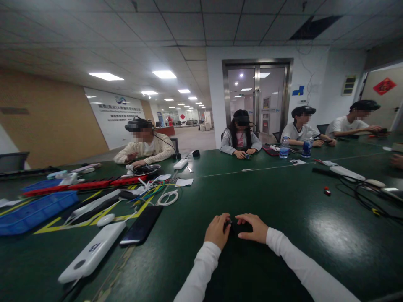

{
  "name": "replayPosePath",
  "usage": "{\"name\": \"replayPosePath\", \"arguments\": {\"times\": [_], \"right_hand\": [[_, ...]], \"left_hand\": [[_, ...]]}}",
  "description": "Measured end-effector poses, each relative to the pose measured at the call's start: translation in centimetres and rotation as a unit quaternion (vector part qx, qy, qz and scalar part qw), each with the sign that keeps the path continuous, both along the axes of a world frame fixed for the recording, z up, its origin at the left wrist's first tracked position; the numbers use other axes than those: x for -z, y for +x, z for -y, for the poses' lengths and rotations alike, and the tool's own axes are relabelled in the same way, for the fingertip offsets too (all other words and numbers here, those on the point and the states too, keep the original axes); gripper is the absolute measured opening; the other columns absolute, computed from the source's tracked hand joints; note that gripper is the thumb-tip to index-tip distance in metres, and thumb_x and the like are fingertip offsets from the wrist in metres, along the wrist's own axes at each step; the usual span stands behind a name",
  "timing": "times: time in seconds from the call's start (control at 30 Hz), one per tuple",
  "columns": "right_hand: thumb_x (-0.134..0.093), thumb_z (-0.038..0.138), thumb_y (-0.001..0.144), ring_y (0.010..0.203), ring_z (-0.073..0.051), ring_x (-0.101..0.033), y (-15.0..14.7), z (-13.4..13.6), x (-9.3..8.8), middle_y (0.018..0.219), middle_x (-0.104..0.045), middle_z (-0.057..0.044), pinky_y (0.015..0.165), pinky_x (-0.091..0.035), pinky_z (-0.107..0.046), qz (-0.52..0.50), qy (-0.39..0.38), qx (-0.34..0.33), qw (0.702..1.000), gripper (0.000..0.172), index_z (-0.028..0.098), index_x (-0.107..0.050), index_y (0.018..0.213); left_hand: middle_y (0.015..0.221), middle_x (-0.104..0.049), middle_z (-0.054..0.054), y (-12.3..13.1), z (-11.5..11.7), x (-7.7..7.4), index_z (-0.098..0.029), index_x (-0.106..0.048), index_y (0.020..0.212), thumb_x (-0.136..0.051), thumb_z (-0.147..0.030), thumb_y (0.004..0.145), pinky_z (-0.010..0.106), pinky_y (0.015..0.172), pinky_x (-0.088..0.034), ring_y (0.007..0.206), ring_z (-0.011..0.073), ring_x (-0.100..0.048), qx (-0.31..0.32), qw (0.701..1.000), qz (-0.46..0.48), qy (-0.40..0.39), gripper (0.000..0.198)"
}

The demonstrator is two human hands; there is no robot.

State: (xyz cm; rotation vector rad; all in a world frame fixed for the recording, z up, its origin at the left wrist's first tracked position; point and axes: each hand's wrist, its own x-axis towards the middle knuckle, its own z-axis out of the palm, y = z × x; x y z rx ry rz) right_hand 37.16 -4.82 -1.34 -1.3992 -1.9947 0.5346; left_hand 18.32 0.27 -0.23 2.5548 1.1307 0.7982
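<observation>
Both my hands rest on the dark green table [277, 209] close to its near edge, in white sleeves. My left hand [218, 230] is curled, its fingers closed against a small black object [236, 227]. My right hand [252, 227] lies over the same object from the right, fingers bent round it. The object is mostly hidden between the two hands and I cannot make out what it is.
To my left lie a white power strip [91, 253], a black phone [141, 225], a white mouse [105, 219], loose cables, a red strip [85, 185] and a blue tray [31, 212]. Several people sit at the far side. Cables and a small red item [327, 191] lie at right.
</observation>
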Motion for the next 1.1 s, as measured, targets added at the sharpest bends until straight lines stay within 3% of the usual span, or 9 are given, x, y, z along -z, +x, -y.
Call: {"name": "replayPosePath", "arguments": {"times": [0.17,0.87,1.0,1.1], "right_hand": [[-0.065,0.043,0.062,0.088,-0.021,-0.051,0.1,-0.2,-0.1,0.098,-0.056,-0.003,0.08,-0.036,-0.035,0.014,0.016,0.003,1.0,0.059,0.024,-0.044,0.114],[-0.066,0.042,0.062,0.094,-0.022,-0.046,0.1,-0.1,-0.3,0.099,-0.052,-0.003,0.08,-0.036,-0.035,0.018,-0.004,0.025,1.0,0.054,0.024,-0.046,0.109],[-0.066,0.042,0.062,0.093,-0.023,-0.046,0.0,0.1,-0.6,0.1,-0.052,-0.004,0.08,-0.036,-0.035,0.017,-0.015,0.022,0.999,0.053,0.024,-0.047,0.109],[-0.064,0.042,0.064,0.094,-0.023,-0.046,0.1,0.6,-1.2,0.101,-0.052,-0.003,0.081,-0.036,-0.035,0.007,-0.025,0.021,0.999,0.052,0.025,-0.045,0.11]], "left_hand": [[0.09,-0.055,0.004,2.3,0.6,0.5,-0.025,-0.045,0.106,-0.048,-0.017,0.069,0.032,0.078,-0.04,0.086,0.0167,-0.051,0.031,0.997,0.053,-0.043,0.038],[0.085,-0.061,0.002,2.1,0.4,0.1,-0.023,-0.046,0.105,-0.053,-0.017,0.065,0.034,0.079,-0.042,0.086,0.0162,-0.054,0.043,0.98,0.157,-0.114,0.042],[0.083,-0.063,0.003,1.6,-0.4,0.1,-0.02,-0.045,0.101,-0.057,-0.023,0.064,0.033,0.074,-0.045,0.082,0.0162,-0.058,0.012,0.936,0.286,-0.206,0.039],[0.085,-0.064,0.006,0.7,-1.7,0.2,-0.017,-0.046,0.097,-0.062,-0.023,0.061,0.031,0.069,-0.047,0.08,0.0162,-0.06,-0.045,0.851,0.431,-0.296,0.04]]}}
